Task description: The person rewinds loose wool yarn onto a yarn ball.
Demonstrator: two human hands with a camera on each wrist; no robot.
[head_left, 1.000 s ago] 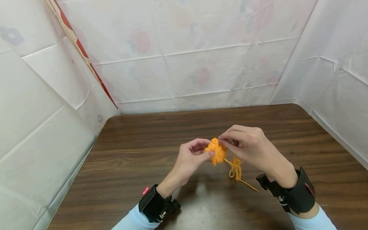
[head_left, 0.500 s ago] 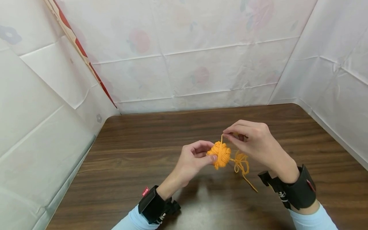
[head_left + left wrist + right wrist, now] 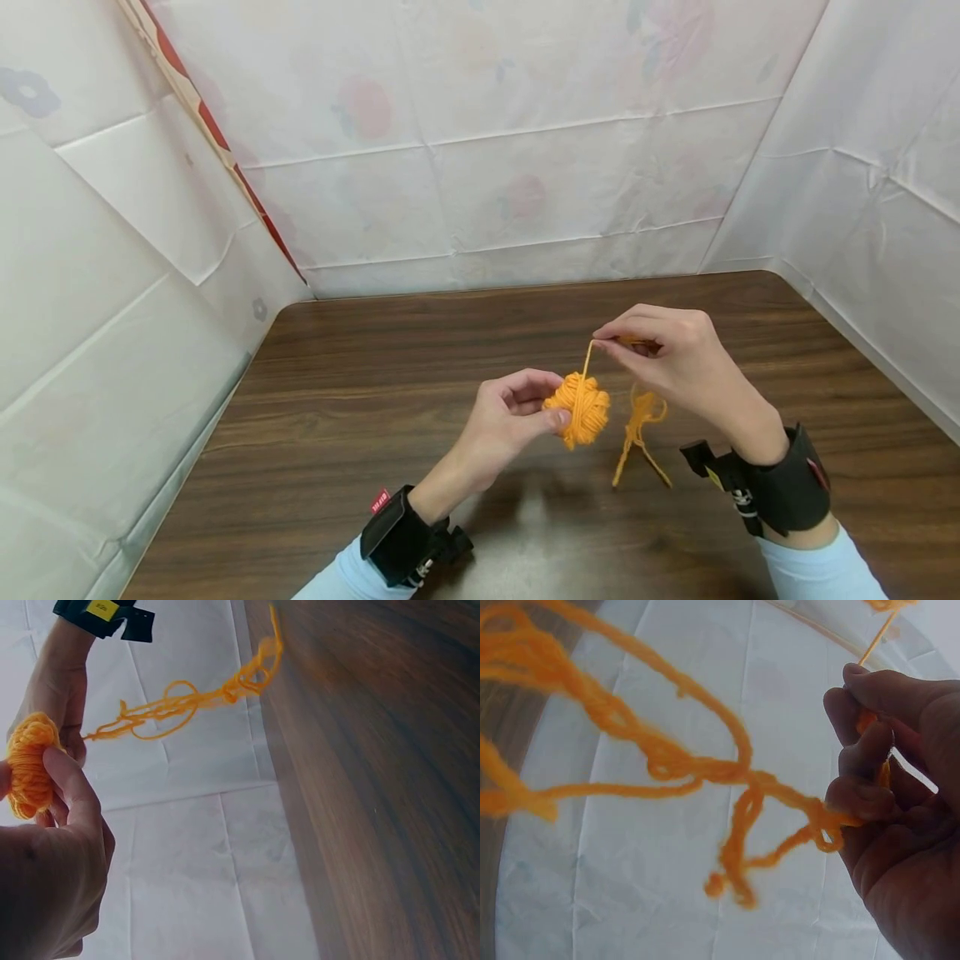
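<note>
Head view: a dark wooden table [image 3: 360, 400] boxed in by white sheeting. My left hand [image 3: 510, 417] pinches the orange yarn ball [image 3: 581, 406] above the centre. At its 2 o'clock, my right hand [image 3: 667, 358] pinches the taut strand [image 3: 586, 362].

Left wrist view: the thumb presses the ball [image 3: 28, 772]; the tangled tail [image 3: 187, 705] runs toward 1 o'clock.

Right wrist view: my curled fingers [image 3: 862, 750] clamp the loose loops [image 3: 705, 769].

yarn ball [image 3: 30, 774] half behind thumb, loose strand [image 3: 630, 735] blurred
</note>
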